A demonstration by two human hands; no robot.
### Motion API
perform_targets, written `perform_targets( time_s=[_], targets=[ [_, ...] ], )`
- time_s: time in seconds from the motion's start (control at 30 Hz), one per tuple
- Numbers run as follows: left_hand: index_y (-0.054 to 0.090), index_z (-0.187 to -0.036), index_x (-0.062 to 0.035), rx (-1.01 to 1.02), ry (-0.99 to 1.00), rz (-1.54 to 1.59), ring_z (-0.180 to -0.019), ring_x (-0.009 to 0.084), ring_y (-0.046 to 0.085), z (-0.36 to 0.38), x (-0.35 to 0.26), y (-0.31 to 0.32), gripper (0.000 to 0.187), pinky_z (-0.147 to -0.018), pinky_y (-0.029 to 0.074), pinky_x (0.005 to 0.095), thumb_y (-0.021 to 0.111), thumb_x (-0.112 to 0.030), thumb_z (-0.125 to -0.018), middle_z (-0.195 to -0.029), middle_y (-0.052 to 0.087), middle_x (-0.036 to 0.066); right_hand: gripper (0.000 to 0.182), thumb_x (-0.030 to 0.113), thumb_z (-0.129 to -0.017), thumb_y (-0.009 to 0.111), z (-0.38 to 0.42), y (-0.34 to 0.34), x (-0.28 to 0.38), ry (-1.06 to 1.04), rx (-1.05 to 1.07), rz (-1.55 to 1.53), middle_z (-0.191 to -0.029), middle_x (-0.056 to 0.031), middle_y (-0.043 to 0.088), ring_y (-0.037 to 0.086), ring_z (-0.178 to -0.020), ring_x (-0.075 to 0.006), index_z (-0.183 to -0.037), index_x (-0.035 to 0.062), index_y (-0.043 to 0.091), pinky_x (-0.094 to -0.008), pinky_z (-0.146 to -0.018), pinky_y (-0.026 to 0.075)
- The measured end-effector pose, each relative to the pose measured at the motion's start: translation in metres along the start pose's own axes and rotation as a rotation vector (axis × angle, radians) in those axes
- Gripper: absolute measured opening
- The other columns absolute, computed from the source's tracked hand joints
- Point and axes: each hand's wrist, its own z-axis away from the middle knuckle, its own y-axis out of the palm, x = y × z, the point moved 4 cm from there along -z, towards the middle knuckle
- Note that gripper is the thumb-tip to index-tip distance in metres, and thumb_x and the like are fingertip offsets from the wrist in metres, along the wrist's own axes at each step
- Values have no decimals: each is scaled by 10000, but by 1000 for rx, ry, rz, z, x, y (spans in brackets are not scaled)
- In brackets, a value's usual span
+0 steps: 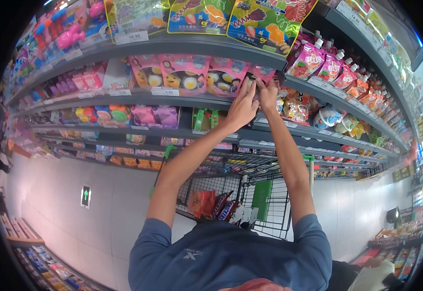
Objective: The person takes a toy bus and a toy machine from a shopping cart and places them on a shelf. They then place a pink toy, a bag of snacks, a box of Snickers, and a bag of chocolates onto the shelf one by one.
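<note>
Both my arms reach forward to the right end of a shelf row of pink packages (195, 63) with pictures of fried eggs in pans. My left hand (242, 110) is closed on the lower part of the last pink package (264, 71), its fingers pointing up. Close beside it, my right hand (268, 95) is closed at the right edge of the same package. My hands cover most of that package's front, and the fingertips are partly hidden.
A shopping cart (264, 199) stands before me, holding Snickers bags (226, 209) and a red-orange packet (201, 203). Large green snack bags (269, 26) hang over the shelf edge above my hands. Spouted pouches (308, 60) line the right shelf. A floor sign (86, 196) lies left.
</note>
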Motion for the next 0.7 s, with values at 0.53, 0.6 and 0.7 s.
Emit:
perform_targets(
  time_s=[0.53,0.6,0.7],
  targets=[
    [502,-1314,-25,104,-78,61,-1284,371,452,174,39,16,444,-1006,425,390,562,-29,-874,-1426,415,193,400,91,-922,612,40,-35,-24,107,80,-97,-1186,-154,585,579,-1079,-202,-1253,-40,428,-312,-941,453],
    [534,-1259,-8,217,-232,78,-1196,360,533,232,70,19,366,-963,454,394,554,-63,-898,-1320,510,199,379,113,-929,613,79,-56,-23,91,-32,-10,-1161,-141,590,578,-1058,-193,-1234,-32,443,-306,-930,452],
    [541,-1238,-14,417,-468,121,-1074,374,598,327,97,6,328,-890,480,430,516,-131,-933,-1156,613,212,246,140,-955,592,168,-91,-44,204,-133,175,-1014,-67,604,556,-906,-113,-1140,8,499,-253,-787,464]
  ],
)
